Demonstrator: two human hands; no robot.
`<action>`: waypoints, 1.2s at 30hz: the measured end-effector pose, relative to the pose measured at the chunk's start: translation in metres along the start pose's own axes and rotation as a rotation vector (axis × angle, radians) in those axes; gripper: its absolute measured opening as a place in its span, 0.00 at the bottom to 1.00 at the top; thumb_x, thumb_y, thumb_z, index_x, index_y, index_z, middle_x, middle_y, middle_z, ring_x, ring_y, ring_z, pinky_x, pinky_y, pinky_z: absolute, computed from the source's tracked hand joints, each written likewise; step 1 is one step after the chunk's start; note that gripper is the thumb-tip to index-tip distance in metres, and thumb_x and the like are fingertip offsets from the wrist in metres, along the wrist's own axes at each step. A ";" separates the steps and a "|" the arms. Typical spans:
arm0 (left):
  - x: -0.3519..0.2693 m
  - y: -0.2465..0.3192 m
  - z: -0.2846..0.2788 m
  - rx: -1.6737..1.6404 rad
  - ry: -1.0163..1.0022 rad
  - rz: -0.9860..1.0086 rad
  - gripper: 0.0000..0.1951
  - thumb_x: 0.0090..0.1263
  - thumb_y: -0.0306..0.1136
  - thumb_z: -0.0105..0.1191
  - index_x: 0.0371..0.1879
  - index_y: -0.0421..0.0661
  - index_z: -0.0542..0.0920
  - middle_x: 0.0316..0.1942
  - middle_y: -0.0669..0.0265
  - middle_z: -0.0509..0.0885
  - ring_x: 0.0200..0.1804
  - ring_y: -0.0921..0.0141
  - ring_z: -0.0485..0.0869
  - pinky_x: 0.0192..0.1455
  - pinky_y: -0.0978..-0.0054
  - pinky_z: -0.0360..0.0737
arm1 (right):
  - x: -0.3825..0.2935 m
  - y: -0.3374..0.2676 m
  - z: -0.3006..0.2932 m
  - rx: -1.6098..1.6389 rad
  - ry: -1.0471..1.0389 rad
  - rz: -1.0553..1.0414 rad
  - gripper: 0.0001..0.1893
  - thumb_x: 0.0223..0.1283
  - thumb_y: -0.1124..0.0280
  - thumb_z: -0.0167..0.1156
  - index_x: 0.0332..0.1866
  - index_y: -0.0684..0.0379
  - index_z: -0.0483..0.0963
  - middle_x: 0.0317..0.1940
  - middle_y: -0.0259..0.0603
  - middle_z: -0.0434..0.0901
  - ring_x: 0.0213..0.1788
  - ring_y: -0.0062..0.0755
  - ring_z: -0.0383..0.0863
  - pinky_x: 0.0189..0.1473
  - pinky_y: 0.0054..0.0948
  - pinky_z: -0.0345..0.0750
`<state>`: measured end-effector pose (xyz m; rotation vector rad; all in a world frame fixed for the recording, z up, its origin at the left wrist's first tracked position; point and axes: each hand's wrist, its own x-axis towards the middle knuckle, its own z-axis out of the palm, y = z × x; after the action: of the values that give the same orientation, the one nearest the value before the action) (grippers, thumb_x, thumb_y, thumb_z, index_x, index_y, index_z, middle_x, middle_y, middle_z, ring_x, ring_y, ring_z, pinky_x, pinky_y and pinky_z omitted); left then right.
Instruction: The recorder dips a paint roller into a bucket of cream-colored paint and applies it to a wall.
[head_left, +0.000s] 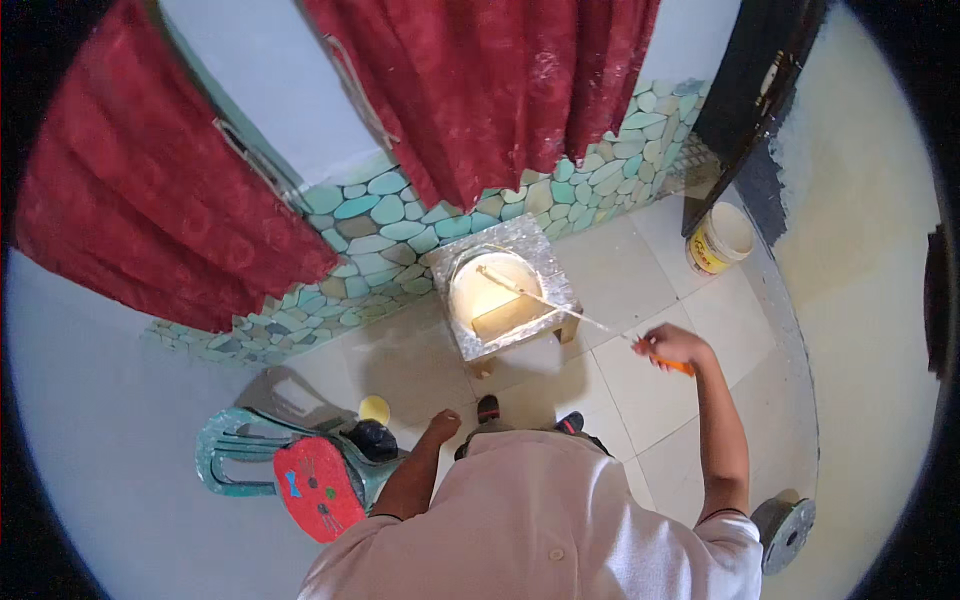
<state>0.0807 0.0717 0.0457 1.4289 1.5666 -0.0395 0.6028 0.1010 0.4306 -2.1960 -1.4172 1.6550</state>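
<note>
My right hand (673, 347) grips the orange handle of a long-handled paint roller (585, 321). Its far end reaches over a round bucket of cream-coloured paint (480, 289), and the roller head lies at the paint. A flat board or tray (510, 316) rests in the bucket's near part. The bucket stands on a paint-spattered square stool (551, 247). My left hand (445, 425) hangs low at my left side, away from the bucket; nothing shows in it, and its fingers look loosely curled.
Red curtains (480, 90) hang over a wall with green pebble cladding (390, 210). A labelled plastic bucket (720, 238) stands by the dark door at right. At left is a green plastic chair (236, 450) with a red cushion (315, 487); a yellow lid (374, 409) lies nearby. A grey round object (786, 534) stands at lower right.
</note>
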 end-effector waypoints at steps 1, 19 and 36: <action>0.003 -0.016 0.006 -0.037 0.029 -0.008 0.15 0.58 0.42 0.56 0.39 0.46 0.81 0.40 0.54 0.84 0.48 0.58 0.82 0.53 0.64 0.77 | -0.005 0.017 0.004 0.085 -0.025 -0.089 0.12 0.58 0.61 0.64 0.36 0.61 0.79 0.18 0.32 0.72 0.18 0.20 0.70 0.19 0.24 0.69; 0.151 0.255 0.107 0.690 -0.614 0.243 0.23 0.69 0.50 0.43 0.46 0.42 0.79 0.48 0.53 0.81 0.50 0.55 0.79 0.53 0.61 0.73 | -0.082 0.239 0.110 1.163 0.316 -0.083 0.14 0.52 0.74 0.59 0.46 0.61 0.78 0.21 0.30 0.75 0.18 0.16 0.71 0.22 0.19 0.71; 0.292 0.590 0.241 0.992 -0.768 0.658 0.19 0.60 0.45 0.52 0.43 0.44 0.81 0.46 0.56 0.83 0.49 0.59 0.81 0.50 0.64 0.77 | -0.031 0.289 -0.003 1.542 1.062 0.109 0.17 0.57 0.76 0.57 0.52 0.68 0.74 0.22 0.36 0.76 0.18 0.21 0.73 0.22 0.22 0.72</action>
<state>0.7334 0.3269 0.0565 2.2385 0.3448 -0.9532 0.7854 -0.0861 0.3028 -1.5094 0.2882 0.6701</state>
